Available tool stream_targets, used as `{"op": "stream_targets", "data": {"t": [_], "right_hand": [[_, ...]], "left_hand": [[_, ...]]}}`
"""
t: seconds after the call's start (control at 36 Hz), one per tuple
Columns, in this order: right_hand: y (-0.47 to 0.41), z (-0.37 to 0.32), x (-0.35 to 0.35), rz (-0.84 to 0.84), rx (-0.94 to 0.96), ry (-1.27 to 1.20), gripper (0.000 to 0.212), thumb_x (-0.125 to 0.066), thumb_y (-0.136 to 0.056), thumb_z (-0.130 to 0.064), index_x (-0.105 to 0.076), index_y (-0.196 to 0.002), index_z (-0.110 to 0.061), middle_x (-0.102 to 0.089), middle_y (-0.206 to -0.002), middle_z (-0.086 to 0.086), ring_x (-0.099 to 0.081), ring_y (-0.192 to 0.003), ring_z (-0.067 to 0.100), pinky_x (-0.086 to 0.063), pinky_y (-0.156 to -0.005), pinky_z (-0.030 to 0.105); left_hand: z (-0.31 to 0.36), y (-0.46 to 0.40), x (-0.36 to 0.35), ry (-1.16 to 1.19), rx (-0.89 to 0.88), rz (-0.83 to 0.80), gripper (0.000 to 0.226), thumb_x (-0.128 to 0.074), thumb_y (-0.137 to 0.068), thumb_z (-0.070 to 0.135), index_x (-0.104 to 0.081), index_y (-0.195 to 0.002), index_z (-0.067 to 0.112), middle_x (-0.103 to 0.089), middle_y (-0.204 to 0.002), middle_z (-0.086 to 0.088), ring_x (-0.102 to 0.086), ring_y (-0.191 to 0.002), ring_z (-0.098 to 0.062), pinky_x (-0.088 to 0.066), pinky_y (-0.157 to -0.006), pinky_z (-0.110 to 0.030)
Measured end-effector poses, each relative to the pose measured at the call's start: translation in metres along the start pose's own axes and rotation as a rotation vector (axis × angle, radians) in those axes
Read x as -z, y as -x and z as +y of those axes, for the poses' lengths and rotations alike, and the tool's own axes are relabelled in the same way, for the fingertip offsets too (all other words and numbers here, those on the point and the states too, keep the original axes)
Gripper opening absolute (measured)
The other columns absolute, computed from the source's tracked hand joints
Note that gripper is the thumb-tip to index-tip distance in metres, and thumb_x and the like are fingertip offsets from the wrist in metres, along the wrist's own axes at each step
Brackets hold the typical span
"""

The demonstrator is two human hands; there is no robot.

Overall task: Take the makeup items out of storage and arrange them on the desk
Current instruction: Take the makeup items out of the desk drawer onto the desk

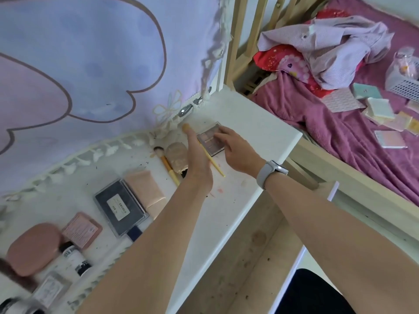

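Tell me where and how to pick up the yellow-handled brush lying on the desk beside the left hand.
Pinch the yellow-handled brush mid-handle, coming from above. It lies flat on the desk, bristles toward the wall, and the left hand crowds its right side, so approach from the left.

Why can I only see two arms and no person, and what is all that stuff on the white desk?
The camera sits on the person's head and looks down, so you see only their own arms. The left hand holds a thin yellow-handled brush. The right hand, with a grey watch on its wrist, rests its fingers on a small brown eyeshadow palette. Also on the white desk lie another makeup brush, a dark flat case, a pink pouch, a pink compact and some bottles. On the right is a bed with a pink blanket and more small boxes on it.
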State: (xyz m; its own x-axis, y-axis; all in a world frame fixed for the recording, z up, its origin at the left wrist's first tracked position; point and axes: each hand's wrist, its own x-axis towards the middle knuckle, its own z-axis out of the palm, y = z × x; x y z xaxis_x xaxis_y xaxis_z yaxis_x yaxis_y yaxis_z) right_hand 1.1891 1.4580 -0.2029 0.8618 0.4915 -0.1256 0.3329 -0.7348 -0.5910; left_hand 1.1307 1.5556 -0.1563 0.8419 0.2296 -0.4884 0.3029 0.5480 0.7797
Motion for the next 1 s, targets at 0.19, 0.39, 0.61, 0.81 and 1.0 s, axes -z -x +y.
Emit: {"op": "stream_targets", "data": {"t": [0.19,0.39,0.61,0.81,1.0], "right_hand": [[0.019,0.001,0.001,0.050,-0.033,-0.084,0.050,-0.030,-0.093,0.002,-0.038,-0.141,-0.012,-0.021,-0.155,0.001,-0.016,-0.143,0.016,-0.011,-0.111,0.018],[0.092,0.002,0.001,0.274,-0.130,-0.255,0.040,-0.038,-0.093,0.002,-0.052,-0.129,-0.008,-0.043,-0.142,0.004,-0.038,-0.132,0.017,-0.029,-0.109,0.023],[0.226,0.022,-0.026,0.462,-0.199,-0.121,0.032,-0.045,-0.087,0.005,-0.061,-0.114,-0.001,-0.057,-0.118,0.012,-0.049,-0.110,0.026,-0.037,-0.095,0.026],[0.288,0.035,-0.065,0.404,-0.723,-0.415,0.057,-0.047,-0.096,-0.025,-0.023,-0.145,-0.008,-0.030,-0.143,0.001,-0.041,-0.120,0.013,-0.037,-0.100,0.026],[0.282,0.042,-0.082,0.352,-0.785,-0.634,0.014,-0.047,-0.093,-0.017,-0.039,-0.081,-0.016,-0.036,-0.059,-0.004,-0.034,-0.038,0.002,-0.031,-0.039,0.014]], "left_hand": [[-0.011,0.028,-0.004,-0.187,-0.041,-0.005,0.048,-0.020,-0.098,0.053,-0.050,-0.130,0.034,-0.056,-0.124,0.021,-0.048,-0.107,0.016,-0.030,-0.085,-0.017],[-0.047,0.093,0.004,-0.532,-0.213,0.079,0.025,-0.041,-0.096,0.022,-0.052,-0.117,0.027,-0.050,-0.127,0.008,-0.047,-0.113,-0.001,-0.039,-0.091,-0.010],[-0.122,0.183,0.042,-0.984,-0.290,-0.146,0.025,-0.047,-0.094,0.015,-0.055,-0.117,0.021,-0.051,-0.115,0.010,-0.050,-0.107,-0.004,-0.042,-0.090,-0.020],[-0.198,0.217,0.071,-1.332,-0.068,-0.366,0.036,-0.051,-0.091,0.037,-0.047,-0.121,0.020,-0.046,-0.116,0.008,-0.050,-0.098,-0.013,-0.038,-0.074,-0.022],[-0.216,0.223,0.089,-1.547,-0.271,-0.385,0.044,-0.053,-0.088,0.015,-0.047,-0.131,0.018,-0.057,-0.108,-0.002,-0.054,-0.085,-0.019,-0.035,-0.064,-0.025]]}}
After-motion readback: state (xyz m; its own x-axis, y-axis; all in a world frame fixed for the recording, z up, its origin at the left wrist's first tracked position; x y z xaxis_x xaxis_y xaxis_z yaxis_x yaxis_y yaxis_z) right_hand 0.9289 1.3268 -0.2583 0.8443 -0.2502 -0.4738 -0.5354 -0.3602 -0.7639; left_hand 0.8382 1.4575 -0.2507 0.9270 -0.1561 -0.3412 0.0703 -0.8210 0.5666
